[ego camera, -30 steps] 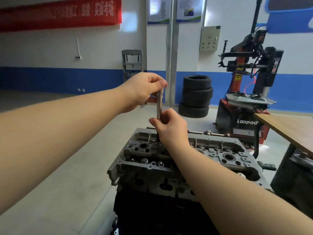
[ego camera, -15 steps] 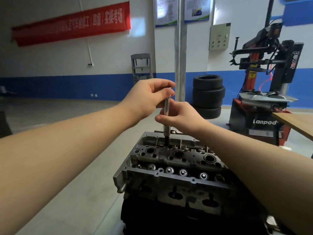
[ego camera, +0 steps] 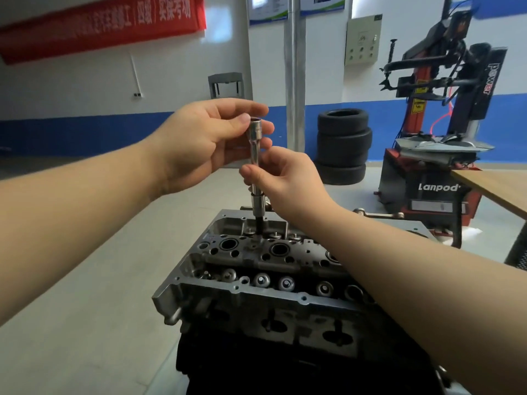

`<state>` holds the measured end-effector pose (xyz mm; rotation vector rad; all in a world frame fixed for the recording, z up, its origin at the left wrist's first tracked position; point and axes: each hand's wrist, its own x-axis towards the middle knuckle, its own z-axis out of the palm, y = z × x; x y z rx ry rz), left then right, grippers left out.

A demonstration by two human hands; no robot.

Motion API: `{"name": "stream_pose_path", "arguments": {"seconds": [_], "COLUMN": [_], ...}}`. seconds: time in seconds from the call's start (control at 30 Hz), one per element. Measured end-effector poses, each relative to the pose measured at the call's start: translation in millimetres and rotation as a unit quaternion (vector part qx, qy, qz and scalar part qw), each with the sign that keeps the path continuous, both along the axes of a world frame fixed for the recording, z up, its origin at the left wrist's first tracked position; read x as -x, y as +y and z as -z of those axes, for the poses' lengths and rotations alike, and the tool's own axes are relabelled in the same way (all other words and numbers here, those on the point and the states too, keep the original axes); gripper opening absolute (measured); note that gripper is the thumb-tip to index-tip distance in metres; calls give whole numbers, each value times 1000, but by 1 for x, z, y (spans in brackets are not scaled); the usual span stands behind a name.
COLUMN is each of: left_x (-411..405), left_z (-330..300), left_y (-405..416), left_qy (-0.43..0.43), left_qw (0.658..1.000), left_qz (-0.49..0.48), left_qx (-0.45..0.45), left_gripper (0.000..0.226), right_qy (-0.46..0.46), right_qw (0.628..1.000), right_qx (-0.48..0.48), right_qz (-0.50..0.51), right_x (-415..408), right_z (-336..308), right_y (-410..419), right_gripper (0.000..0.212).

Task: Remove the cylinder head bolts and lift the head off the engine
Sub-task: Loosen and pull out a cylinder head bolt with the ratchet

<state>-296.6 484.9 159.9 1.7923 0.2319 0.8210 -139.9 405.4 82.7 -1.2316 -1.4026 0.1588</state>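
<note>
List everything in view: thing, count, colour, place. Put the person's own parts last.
Aluminium cylinder head: one, silver-grey, centre foreground, on the dark engine block.
Long chrome socket extension: one, silver, upright over the head's far side.
Stacked tyres: three, black, by the back wall.
Tyre-changing machine: one, red and black, right.
Wooden tabletop: one, brown, right edge.
Cloth banner: one, red, upper left wall.
Metal pillar: one, grey, centre back.
Left hand: one, grip pinching the extension's top.
Right hand: one, grip pinching the extension lower down.
</note>
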Motion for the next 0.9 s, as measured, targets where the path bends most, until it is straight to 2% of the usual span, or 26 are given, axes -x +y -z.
{"name": "stream_pose_path", "arguments": {"seconds": [0.2,0.27,0.4,0.5,0.57,0.7,0.77,0.83,0.9], "left_x": [7,6,0,-6,-8,-4,-1,1,0], "left_z": [1,1,1,1,0,3,5,5,4], "left_y": [4,4,0,-4,-5,-7,-7,-6,-9], "left_qy": [33,30,23,13,23,37,39,33,27], "left_qw": [998,995,982,977,981,998,999,998,993], "left_qz": [-17,-48,-141,-182,-173,-40,-18,-50,-110], "left_qx": [-58,-81,-124,-107,-86,26,32,4,-20], "left_gripper": [28,23,15,16,17,26,28,25,38], "right_qy": [23,7,-8,-46,-77,-112,-92,-62,-58], "right_qw": [998,1000,995,991,989,987,991,995,995], "right_qx": [10,12,29,39,39,61,71,69,76], "right_qz": [-52,-24,99,118,119,96,59,24,23], "right_x": [7,9,10,9,9,6,5,6,7], "right_z": [3,5,10,13,13,9,9,11,13], "right_y": [-4,-5,-7,-8,-8,-8,-10,-12,-12], "right_gripper": [18,17,26,24,21,15,15,17,19]}}
